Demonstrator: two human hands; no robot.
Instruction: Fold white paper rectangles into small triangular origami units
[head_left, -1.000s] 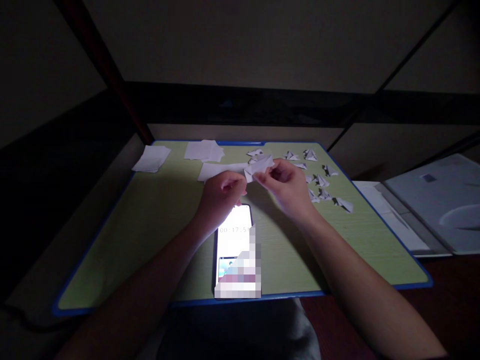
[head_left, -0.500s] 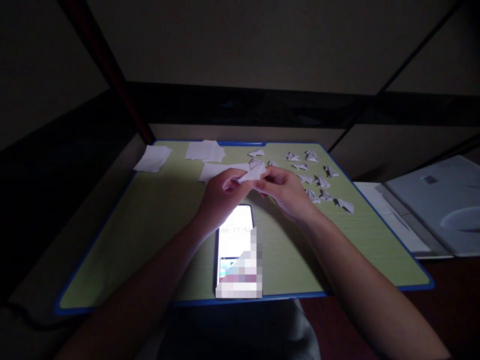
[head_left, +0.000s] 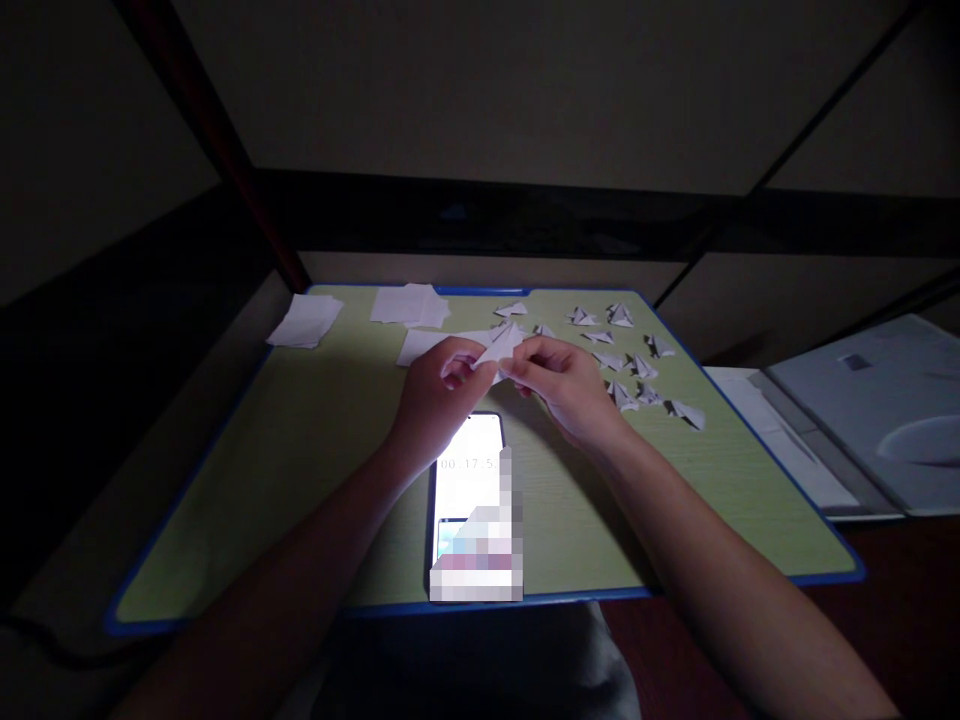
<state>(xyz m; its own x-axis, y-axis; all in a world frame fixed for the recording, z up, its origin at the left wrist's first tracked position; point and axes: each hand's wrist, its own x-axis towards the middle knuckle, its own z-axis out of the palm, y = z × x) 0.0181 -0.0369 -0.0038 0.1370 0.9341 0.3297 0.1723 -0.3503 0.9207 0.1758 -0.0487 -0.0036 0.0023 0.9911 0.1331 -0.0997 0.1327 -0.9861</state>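
Note:
Between my two hands is a small piece of folded white paper [head_left: 501,345], raised over the middle of the table. My left hand [head_left: 442,385] pinches its left and lower part with thumb and fingers. On the other side my right hand [head_left: 559,375] grips the lower right edge, thumb against the paper. Behind my left hand lies a flat white sheet [head_left: 424,346], partly covered by the hand. Several small folded paper pieces [head_left: 619,315] are scattered on the right of the table, beyond my right hand.
A lit phone [head_left: 469,490] showing a timer lies below my hands on the green table [head_left: 300,480] with a blue rim. Two stacks of white paper, a left stack [head_left: 306,320] and a middle stack [head_left: 409,303], lie at the back. A grey-white box [head_left: 870,410] stands off the right edge.
The folded paper has turned to point more upward, and its shape looks narrower. My right fingers have shifted slightly along its edge. Both hands stay in about the same place.

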